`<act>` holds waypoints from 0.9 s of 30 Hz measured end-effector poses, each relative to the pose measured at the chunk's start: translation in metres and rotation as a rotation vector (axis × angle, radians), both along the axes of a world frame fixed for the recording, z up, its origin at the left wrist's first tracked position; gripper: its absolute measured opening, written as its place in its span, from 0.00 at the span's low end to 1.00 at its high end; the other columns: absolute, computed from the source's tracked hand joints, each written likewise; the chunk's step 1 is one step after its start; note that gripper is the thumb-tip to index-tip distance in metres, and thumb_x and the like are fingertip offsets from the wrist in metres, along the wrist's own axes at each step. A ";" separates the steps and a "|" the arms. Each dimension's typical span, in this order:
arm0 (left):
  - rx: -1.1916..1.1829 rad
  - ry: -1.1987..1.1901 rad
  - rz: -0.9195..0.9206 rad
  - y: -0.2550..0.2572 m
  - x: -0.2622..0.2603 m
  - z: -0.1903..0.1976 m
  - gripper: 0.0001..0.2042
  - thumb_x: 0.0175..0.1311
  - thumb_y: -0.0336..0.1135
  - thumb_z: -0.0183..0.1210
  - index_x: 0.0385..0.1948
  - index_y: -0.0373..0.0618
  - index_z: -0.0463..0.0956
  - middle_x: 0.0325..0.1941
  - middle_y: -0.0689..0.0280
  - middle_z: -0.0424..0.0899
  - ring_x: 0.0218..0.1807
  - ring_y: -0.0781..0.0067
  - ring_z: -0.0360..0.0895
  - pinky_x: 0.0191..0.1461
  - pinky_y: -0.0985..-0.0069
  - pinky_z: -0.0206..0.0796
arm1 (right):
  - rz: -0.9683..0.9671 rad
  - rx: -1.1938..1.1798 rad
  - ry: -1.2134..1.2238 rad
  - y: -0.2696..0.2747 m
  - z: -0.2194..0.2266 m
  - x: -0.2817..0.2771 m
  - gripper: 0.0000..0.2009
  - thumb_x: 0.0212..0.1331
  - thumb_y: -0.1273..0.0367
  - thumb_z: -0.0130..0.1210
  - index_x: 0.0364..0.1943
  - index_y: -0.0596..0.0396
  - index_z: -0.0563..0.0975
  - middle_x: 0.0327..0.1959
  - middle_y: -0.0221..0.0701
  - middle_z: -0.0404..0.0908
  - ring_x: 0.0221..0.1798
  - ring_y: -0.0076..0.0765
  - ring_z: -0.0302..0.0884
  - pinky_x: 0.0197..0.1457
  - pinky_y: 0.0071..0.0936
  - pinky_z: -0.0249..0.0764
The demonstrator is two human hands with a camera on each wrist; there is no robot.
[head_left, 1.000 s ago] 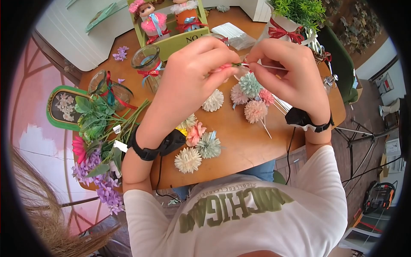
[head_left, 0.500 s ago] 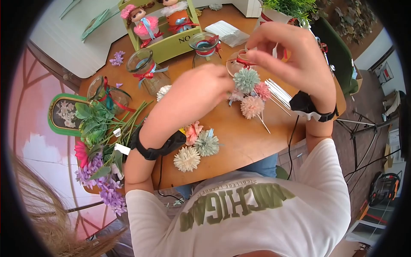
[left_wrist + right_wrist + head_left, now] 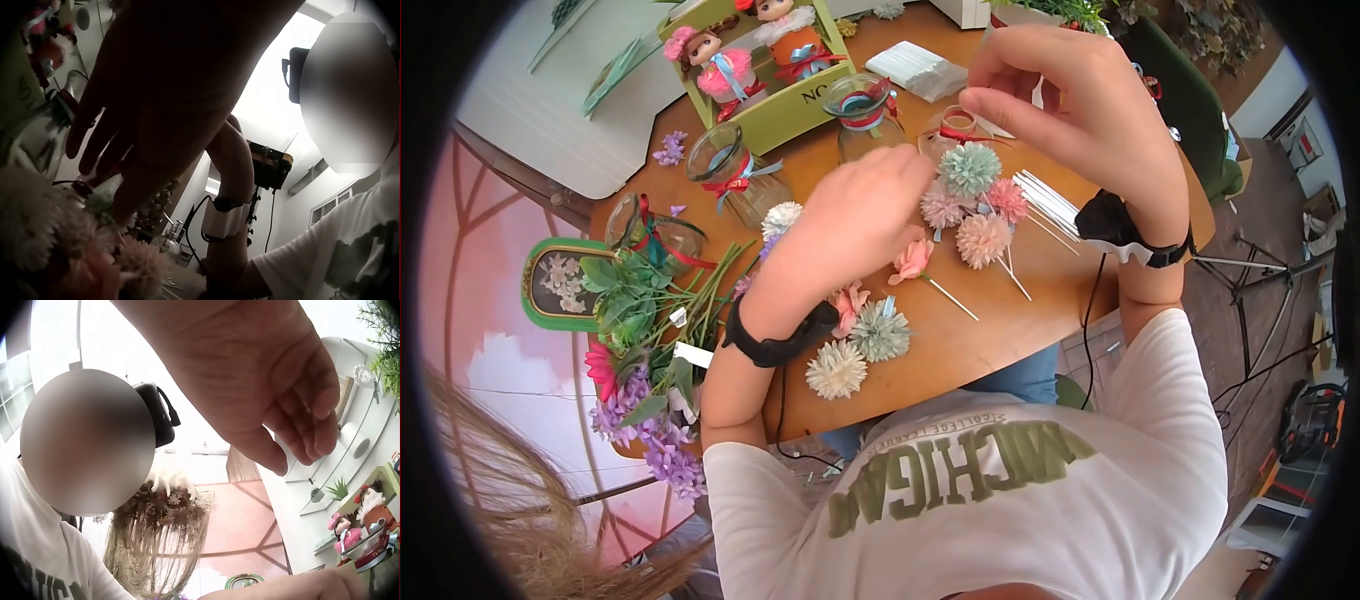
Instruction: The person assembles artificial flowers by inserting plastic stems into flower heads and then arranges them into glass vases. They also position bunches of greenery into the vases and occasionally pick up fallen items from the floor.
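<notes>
In the head view my left hand (image 3: 860,210) hovers over the middle of the table. The left wrist view shows its fingers fairly straight, with nothing held. Just below it lies a pink artificial rose (image 3: 913,260) on a white stick. My right hand (image 3: 1065,100) is raised at the right with loosely bent fingers, and the right wrist view shows nothing in its grasp. Beneath it, pompom flowers in green (image 3: 970,168) and peach (image 3: 983,240) lie bunched beside a bundle of white sticks (image 3: 1048,205). Nearer the front edge are a grey-green pompom flower (image 3: 881,331) and a cream one (image 3: 836,370).
Glass vases with ribbons (image 3: 865,110) (image 3: 735,185) (image 3: 655,235) stand at the back and left. A green box (image 3: 795,105) holds dolls. Leafy stems (image 3: 625,290) and purple flowers (image 3: 670,465) lie along the left edge. A packet of white sticks (image 3: 915,70) lies at the back.
Both hands were together over the table, fingering a pink flower and white stick. They have separated; the left moved down and left, and the pink rose on its stick now lies on the table.
</notes>
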State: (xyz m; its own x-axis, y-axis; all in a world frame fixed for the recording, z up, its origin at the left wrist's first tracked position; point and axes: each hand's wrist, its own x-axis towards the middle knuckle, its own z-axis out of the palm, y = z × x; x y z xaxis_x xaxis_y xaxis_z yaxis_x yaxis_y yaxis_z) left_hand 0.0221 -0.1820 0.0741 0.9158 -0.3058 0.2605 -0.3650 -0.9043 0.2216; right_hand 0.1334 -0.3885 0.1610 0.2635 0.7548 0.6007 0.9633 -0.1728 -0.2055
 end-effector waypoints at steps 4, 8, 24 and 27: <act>0.089 0.136 0.017 0.025 -0.001 -0.010 0.23 0.49 0.31 0.70 0.48 0.38 0.74 0.46 0.56 0.78 0.54 0.48 0.76 0.58 0.56 0.69 | -0.012 -0.056 0.047 0.001 -0.002 -0.008 0.07 0.61 0.67 0.66 0.35 0.54 0.82 0.25 0.25 0.80 0.28 0.21 0.80 0.26 0.22 0.67; 0.134 0.141 -0.026 0.033 0.004 -0.027 0.26 0.49 0.31 0.70 0.54 0.43 0.77 0.49 0.56 0.80 0.54 0.49 0.76 0.58 0.56 0.69 | 0.127 -0.214 -0.133 0.004 -0.017 -0.014 0.10 0.55 0.67 0.67 0.39 0.54 0.81 0.31 0.35 0.82 0.32 0.46 0.82 0.34 0.38 0.75; -0.100 0.117 0.060 0.044 -0.005 0.010 0.15 0.55 0.25 0.61 0.46 0.40 0.75 0.43 0.54 0.77 0.48 0.47 0.77 0.52 0.59 0.71 | 0.488 -0.611 -0.111 0.037 -0.119 -0.023 0.13 0.67 0.66 0.56 0.34 0.64 0.83 0.34 0.42 0.82 0.38 0.52 0.84 0.39 0.43 0.80; -0.168 0.073 0.053 0.042 -0.008 0.020 0.15 0.55 0.24 0.60 0.46 0.39 0.74 0.42 0.54 0.75 0.47 0.47 0.76 0.52 0.61 0.70 | 0.421 -0.686 -0.093 0.039 -0.102 -0.026 0.12 0.66 0.67 0.56 0.31 0.64 0.83 0.34 0.43 0.82 0.39 0.52 0.84 0.40 0.43 0.80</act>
State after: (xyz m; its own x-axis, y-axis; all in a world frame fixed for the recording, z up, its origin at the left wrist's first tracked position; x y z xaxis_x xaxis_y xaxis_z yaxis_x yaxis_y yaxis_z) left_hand 0.0138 -0.1400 0.0937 0.9478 -0.2144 0.2361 -0.2952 -0.8699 0.3952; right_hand 0.1072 -0.3493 0.0589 -0.1534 0.9878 -0.0266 0.9835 0.1500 -0.1016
